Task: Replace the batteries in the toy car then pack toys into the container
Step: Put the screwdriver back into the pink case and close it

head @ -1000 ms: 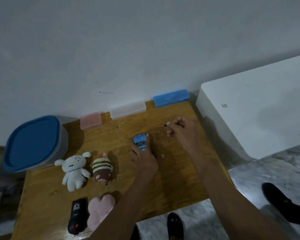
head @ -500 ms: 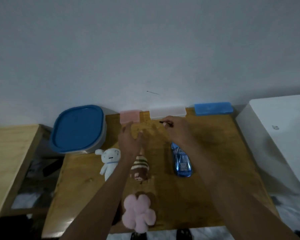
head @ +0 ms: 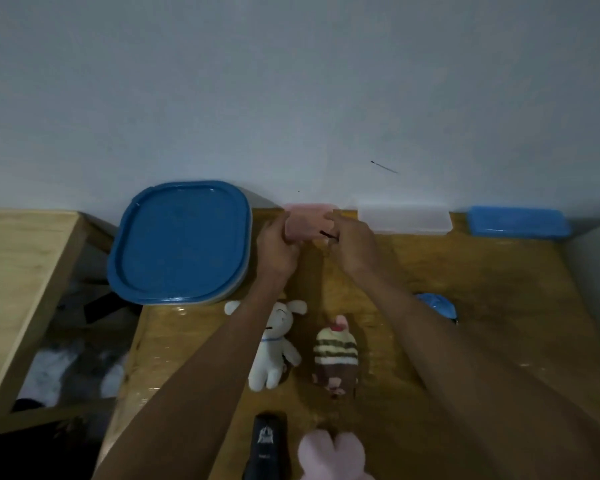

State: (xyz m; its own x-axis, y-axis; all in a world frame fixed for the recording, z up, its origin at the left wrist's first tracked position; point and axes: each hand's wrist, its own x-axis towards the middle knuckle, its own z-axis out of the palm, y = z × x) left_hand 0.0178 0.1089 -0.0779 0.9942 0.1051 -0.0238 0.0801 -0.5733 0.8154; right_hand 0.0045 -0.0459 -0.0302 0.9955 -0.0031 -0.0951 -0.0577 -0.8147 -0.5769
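Both hands meet at a small pink box (head: pixel 307 225) at the back of the wooden table (head: pixel 499 289). My left hand (head: pixel 277 249) grips its left end. My right hand (head: pixel 352 245) touches its right end while pinching a thin dark tool (head: pixel 327 234), apparently a small screwdriver. The blue toy car (head: pixel 439 304) lies on the table to the right, partly hidden by my right forearm. A grey container with a blue lid (head: pixel 181 240) stands at the back left.
A white rabbit plush (head: pixel 274 351), a striped brown plush (head: pixel 335 356), a pink plush (head: pixel 331 455) and a black remote (head: pixel 267 445) lie near the front. A clear box (head: pixel 404 220) and a blue box (head: pixel 518 221) line the wall. A lower wooden table (head: pixel 18 265) stands left.
My left hand left the toy car and both hands moved to the back of the table, closing on the pink box. The camera swung left and down.
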